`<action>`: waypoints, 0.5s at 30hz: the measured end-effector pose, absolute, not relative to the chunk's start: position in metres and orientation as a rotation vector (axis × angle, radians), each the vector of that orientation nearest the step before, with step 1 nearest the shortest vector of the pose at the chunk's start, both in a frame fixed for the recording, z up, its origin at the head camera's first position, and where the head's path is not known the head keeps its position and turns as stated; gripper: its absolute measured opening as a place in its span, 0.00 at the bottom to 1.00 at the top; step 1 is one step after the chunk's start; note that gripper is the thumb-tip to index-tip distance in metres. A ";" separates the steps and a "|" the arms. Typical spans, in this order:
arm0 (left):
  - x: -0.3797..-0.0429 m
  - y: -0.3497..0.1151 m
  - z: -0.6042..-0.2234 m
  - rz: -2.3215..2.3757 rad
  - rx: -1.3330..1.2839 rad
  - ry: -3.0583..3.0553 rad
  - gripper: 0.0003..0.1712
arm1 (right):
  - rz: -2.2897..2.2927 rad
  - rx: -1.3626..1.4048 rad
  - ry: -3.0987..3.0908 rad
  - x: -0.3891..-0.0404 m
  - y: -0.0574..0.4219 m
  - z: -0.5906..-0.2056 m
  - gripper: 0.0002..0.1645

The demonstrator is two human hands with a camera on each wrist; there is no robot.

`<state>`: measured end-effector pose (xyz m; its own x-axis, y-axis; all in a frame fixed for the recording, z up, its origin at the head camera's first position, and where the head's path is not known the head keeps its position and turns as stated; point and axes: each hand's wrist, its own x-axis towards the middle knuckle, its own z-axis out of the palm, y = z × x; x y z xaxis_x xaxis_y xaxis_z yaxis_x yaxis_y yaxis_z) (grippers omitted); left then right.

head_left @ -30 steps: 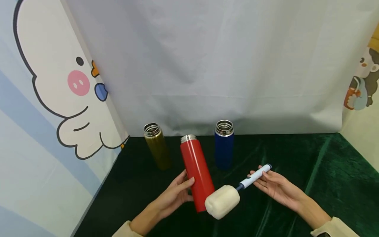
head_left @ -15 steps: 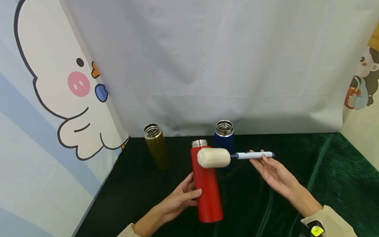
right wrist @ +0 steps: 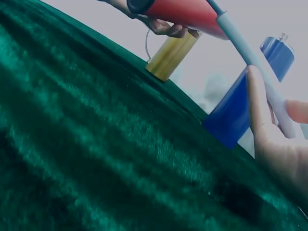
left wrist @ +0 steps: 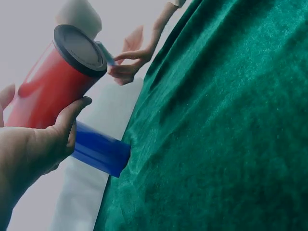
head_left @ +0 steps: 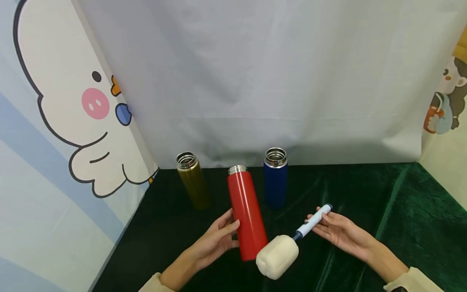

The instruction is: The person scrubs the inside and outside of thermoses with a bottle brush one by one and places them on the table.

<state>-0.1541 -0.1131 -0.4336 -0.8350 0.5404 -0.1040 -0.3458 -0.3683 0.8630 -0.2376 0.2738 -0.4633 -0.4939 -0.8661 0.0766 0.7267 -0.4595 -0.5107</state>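
My left hand (head_left: 215,243) grips a red thermos bottle (head_left: 248,219) by its lower half, thumb on the near side. The bottle is lidless and leans left at the top; its steel neck (head_left: 237,169) points up. In the left wrist view its black-rimmed base (left wrist: 79,50) shows. My right hand (head_left: 346,235) holds a sponge bottle brush by its pale blue handle (head_left: 313,221), between thumb and fingers. The cream sponge head (head_left: 277,257) hangs down to the left, beside the bottle's base and overlapping it in the head view; whether they touch, I cannot tell.
Behind the hands stand an open gold bottle (head_left: 195,184) and an open blue bottle (head_left: 275,182), both upright on the dark green velvet cloth (head_left: 408,219). A pale curtain (head_left: 292,81) hangs along the back edge. A cartoon-printed panel (head_left: 65,121) rises at the left.
The brush swings up level across the red bottle's upper part, then back down to its base. The red bottle dips and comes back up, while both hands keep their holds.
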 end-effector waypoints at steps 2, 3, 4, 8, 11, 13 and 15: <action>-0.154 -0.113 -0.434 2.209 0.266 1.330 0.38 | -2.042 -0.422 0.537 -0.239 0.274 -0.464 0.28; -0.154 -0.112 -0.434 2.206 0.264 1.335 0.38 | -2.044 -0.421 0.551 -0.240 0.274 -0.463 0.28; -0.154 -0.111 -0.434 2.203 0.255 1.340 0.38 | -2.053 -0.412 0.559 -0.241 0.273 -0.461 0.29; -0.152 -0.107 -0.437 2.170 0.236 1.387 0.40 | -2.151 -0.319 0.532 -0.247 0.264 -0.447 0.25; -0.150 -0.104 -0.437 2.134 0.254 1.382 0.40 | -2.276 -0.217 0.393 -0.249 0.257 -0.435 0.20; -0.148 -0.103 -0.437 2.123 0.274 1.355 0.40 | -2.342 -0.167 0.303 -0.249 0.253 -0.431 0.18; -0.148 -0.102 -0.437 2.124 0.291 1.336 0.39 | -2.372 -0.119 0.248 -0.248 0.253 -0.431 0.18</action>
<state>-0.1480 -0.1021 -0.4365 -0.7924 0.5962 -0.1291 -0.3745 -0.3084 0.8744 -0.2476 0.2529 -0.4314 -0.7247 -0.6889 0.0149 0.6709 -0.7105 -0.2124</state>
